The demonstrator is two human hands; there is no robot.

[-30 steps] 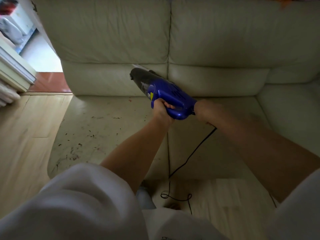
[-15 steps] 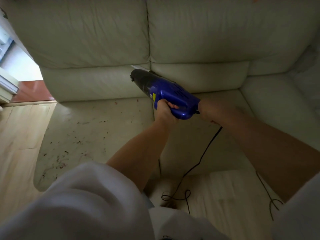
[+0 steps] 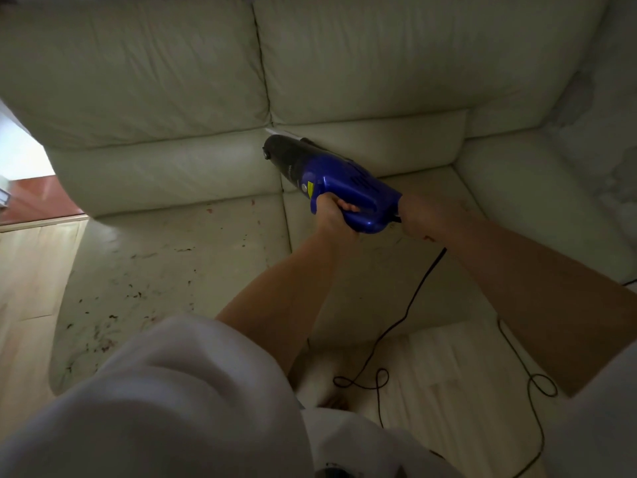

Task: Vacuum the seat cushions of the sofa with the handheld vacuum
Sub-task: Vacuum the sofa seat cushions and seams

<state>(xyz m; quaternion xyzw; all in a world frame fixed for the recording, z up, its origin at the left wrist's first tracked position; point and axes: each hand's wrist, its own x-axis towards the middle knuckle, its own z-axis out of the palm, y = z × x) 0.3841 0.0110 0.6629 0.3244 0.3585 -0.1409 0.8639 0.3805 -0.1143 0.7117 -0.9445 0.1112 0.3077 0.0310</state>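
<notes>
A blue handheld vacuum [image 3: 344, 181] with a dark nose is held above the cream sofa. Its nozzle points up-left at the crease where the two back cushions meet. My left hand [image 3: 332, 219] is shut around its handle from below. My right hand [image 3: 418, 215] is closed against the vacuum's rear end, where the black cord [image 3: 410, 305] comes out; its fingers are hidden. The left seat cushion [image 3: 172, 270] is strewn with dark and reddish crumbs [image 3: 103, 336]. The right seat cushion [image 3: 379, 267] lies under my arms.
The sofa turns a corner at the right, with another section [image 3: 537, 201] there. The cord loops over the light wooden floor [image 3: 431, 381] in front of the sofa. More floor and a red-brown strip [image 3: 41, 198] lie left of the sofa. My white sleeves fill the bottom.
My view has swung right, so the sofa sits further left in frame. The vacuum and both hands have shifted slightly right over the cushion seam, with the same grip.
</notes>
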